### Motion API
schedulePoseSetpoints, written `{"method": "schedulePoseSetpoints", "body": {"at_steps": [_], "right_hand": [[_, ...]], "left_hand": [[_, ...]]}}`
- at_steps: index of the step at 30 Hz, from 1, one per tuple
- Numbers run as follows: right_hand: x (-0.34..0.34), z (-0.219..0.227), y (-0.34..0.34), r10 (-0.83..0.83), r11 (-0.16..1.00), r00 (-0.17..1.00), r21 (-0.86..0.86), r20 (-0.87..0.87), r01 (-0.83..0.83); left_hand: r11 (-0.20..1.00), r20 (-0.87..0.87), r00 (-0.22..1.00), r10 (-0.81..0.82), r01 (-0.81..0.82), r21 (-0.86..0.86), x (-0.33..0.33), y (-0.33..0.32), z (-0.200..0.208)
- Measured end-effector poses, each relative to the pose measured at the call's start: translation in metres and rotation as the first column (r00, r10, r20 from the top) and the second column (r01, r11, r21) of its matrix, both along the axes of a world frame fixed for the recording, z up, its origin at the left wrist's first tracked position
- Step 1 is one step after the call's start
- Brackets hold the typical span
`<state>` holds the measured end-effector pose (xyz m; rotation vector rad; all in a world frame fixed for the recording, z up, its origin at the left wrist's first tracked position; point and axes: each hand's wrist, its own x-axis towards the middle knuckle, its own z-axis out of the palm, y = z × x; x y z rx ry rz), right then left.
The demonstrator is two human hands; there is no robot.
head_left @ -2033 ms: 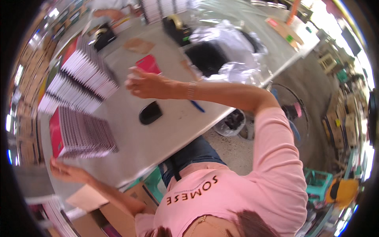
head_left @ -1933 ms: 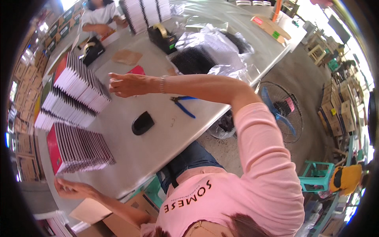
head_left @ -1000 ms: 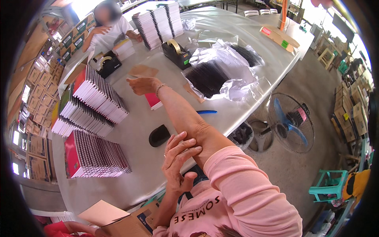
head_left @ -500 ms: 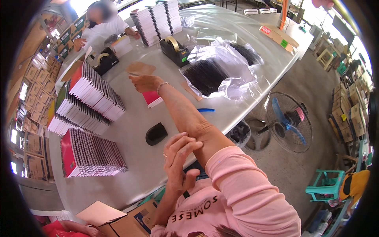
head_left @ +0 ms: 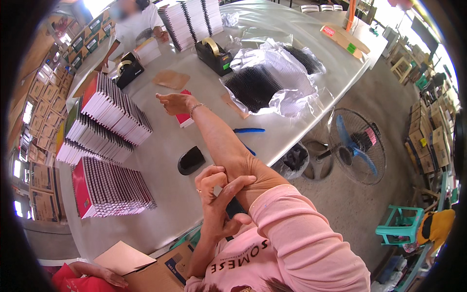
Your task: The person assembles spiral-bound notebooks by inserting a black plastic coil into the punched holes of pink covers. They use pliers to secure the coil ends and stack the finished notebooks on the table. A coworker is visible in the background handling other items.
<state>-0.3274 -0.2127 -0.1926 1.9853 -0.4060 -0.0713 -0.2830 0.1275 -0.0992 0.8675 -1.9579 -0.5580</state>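
My right arm, in a pink sleeve, stretches across the table. My right hand (head_left: 176,103) holds nothing visible, its fingers loosely extended over the surface beside a small red-covered notebook (head_left: 184,119). A brown piece of paper or plastic (head_left: 171,79) lies just beyond it. My left hand (head_left: 216,192) is at the crook of my right arm, fingers bent but apart, a fingertip on the skin. A black rounded object (head_left: 191,160) rests on the table left of that arm. A slim blue tool (head_left: 249,130) lies to the right, partly covered by the forearm.
Stacks of spiral-bound notebooks (head_left: 114,187) line the left side, with more (head_left: 189,24) at the back. Two tape dispensers (head_left: 214,56) stand near black coils (head_left: 253,90) in crumpled plastic. A fan (head_left: 357,146) stands right of the table. Other people are far left and lower left.
My right hand has drawn back slightly from the brown piece, uncovering more of it and the red notebook. My left fingers have shifted along the right arm near the elbow.
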Motion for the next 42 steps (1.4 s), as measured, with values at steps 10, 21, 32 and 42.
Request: {"method": "schedulePoseSetpoints", "body": {"at_steps": [10, 21, 32, 42], "right_hand": [[0.007, -0.019, -0.001, 0.005, 1.0, 1.0, 0.002, 0.02, -0.005], [-0.027, 0.009, 0.037, -0.442, 0.845, 0.555, 0.534, 0.705, -0.005], [-0.068, -0.051, 0.037, -0.915, 0.368, -0.033, 0.796, 0.403, -0.481], [-0.081, -0.063, 0.038, -0.906, 0.399, -0.154, 0.675, 0.394, -0.62]], "left_hand": [[0.997, -0.089, 0.993, -0.072, 0.075, 0.028, 0.004, 0.0, -0.013], [0.929, 0.019, 0.937, 0.348, -0.347, 0.127, 0.06, -0.013, -0.094], [0.88, 0.177, 0.879, 0.443, -0.464, 0.104, 0.099, -0.066, -0.13], [0.865, 0.108, 0.874, 0.474, -0.485, 0.127, 0.091, -0.11, -0.138]]}}
